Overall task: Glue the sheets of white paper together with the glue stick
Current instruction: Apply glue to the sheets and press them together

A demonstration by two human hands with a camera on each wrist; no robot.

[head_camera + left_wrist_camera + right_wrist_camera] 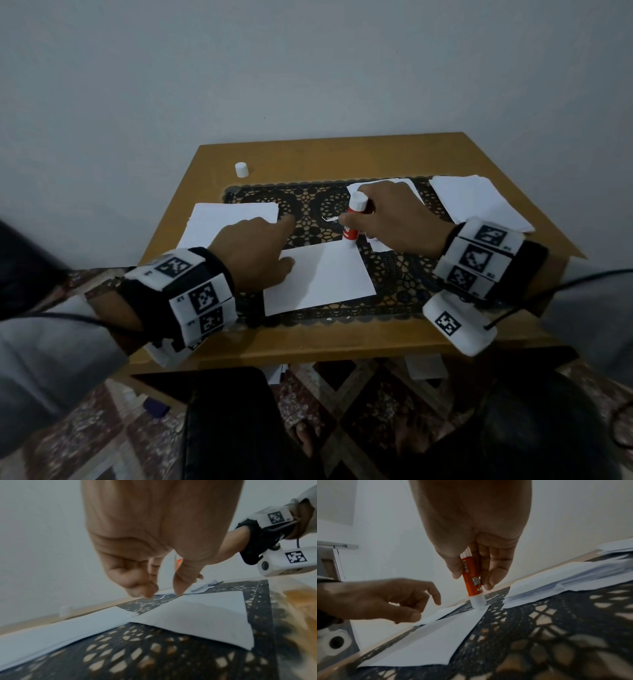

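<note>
I see the centre white sheet (322, 277) lying on the black lace mat (394, 274), bare wooden table (308, 339) along the near edge. My right hand (397, 216) grips the glue stick (352, 222) upright, tip on the sheet's far right corner. My left hand (253, 250), fingers loosely spread, rests its thumb on the sheet's left edge.

The orange, white-ended plastic glue stick (471, 580) bears white lettering, upside down in the right wrist view, partly hidden by fingers: "STICK" and "UE" can be read; the rest is illegible.
</note>
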